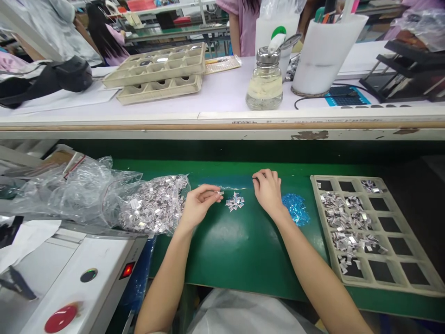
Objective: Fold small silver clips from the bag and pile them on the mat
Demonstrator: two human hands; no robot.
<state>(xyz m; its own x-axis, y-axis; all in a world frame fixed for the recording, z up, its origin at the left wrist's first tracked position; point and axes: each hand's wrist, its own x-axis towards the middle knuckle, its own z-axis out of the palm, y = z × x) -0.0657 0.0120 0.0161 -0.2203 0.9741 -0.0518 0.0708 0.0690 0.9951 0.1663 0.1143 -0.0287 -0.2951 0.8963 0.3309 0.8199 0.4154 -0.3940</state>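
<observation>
My left hand (199,204) pinches a small flat silvery piece (220,193) between thumb and fingertips. Just right of it, a little pile of similar silvery pieces (235,202) lies on the green mat. My right hand (268,188) is beyond the pile on the right, its fingers curled together near the mat; what they hold, if anything, is too small to make out. Beside the right wrist sits a heap of shiny blue film bits (295,208). A clear plastic bag (153,204) full of the same silvery pieces lies left of my left hand.
At the right stands a beige compartment tray (387,204), several cells holding silvery pieces. A white machine (83,273) with a red button fills the lower left. On the raised shelf (222,97) are stacked trays (160,69), a glass jar (264,81) and a white pen holder (325,55).
</observation>
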